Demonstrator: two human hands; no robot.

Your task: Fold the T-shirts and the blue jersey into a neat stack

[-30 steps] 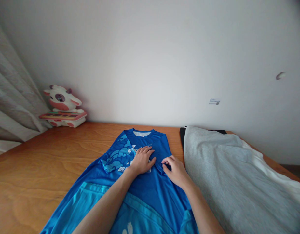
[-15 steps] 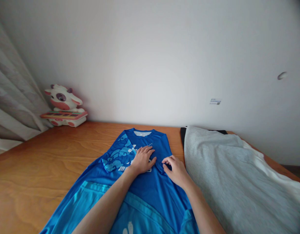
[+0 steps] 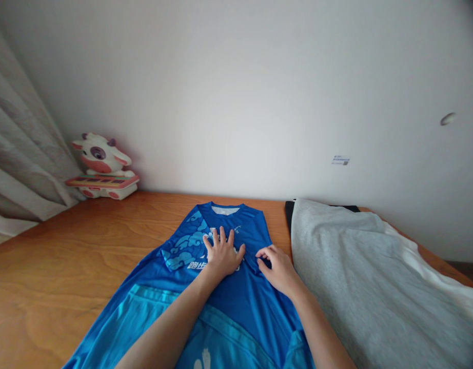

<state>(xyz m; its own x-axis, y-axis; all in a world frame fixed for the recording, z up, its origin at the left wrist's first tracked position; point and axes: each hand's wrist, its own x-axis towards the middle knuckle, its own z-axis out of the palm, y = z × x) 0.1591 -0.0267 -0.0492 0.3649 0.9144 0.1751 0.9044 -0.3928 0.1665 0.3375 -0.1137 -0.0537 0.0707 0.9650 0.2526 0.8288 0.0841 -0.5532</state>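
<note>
A blue T-shirt (image 3: 255, 302) lies front up, its collar toward the wall and white print on its chest. Spread flat on that print, my left hand (image 3: 223, 256) has its fingers apart and covers part of the lettering. Over at the shirt's right side, my right hand (image 3: 277, 267) pinches the edge of the sleeve between thumb and fingers. The left sleeve, with a light-blue cloud pattern, lies folded over the body. Lighter blue cloth (image 3: 229, 333) with a white mark shows nearer to me, partly under my left forearm.
A grey garment (image 3: 336, 261) lies to the right, with white and black cloth under it. A cow-shaped toy keyboard (image 3: 105, 171) stands at the back left by the curtain (image 3: 21, 133). The wooden surface (image 3: 67, 266) ends at a white wall (image 3: 236, 102).
My left hand has turned and its fingers have spread wider on the shirt's chest, showing more of the print. The right hand keeps its pinch at the sleeve.
</note>
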